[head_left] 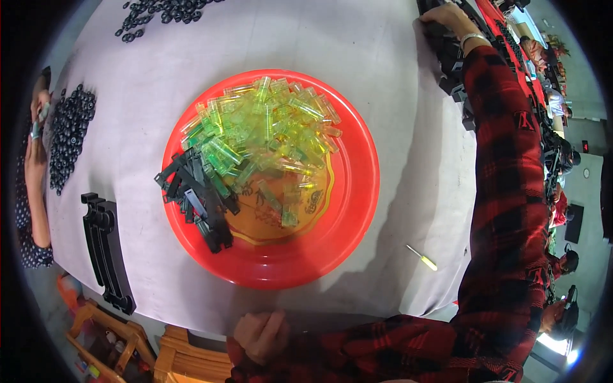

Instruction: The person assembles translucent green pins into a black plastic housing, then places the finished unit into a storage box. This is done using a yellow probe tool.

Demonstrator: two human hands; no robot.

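The red plate (345,236) lies in the middle of the white tabletop (383,76). On it is a heap of clear yellow-green plastic pieces (268,127), with some black strips (198,198) at its left side. The left hand (258,335) rests below the plate at the near tabletop edge, its fingers curled in loosely, holding nothing. The right hand (447,16) reaches far above and right of the plate and lies on a row of black parts (453,64); I cannot tell whether it grips one. A small yellow-handled screwdriver (423,258) lies right of the plate.
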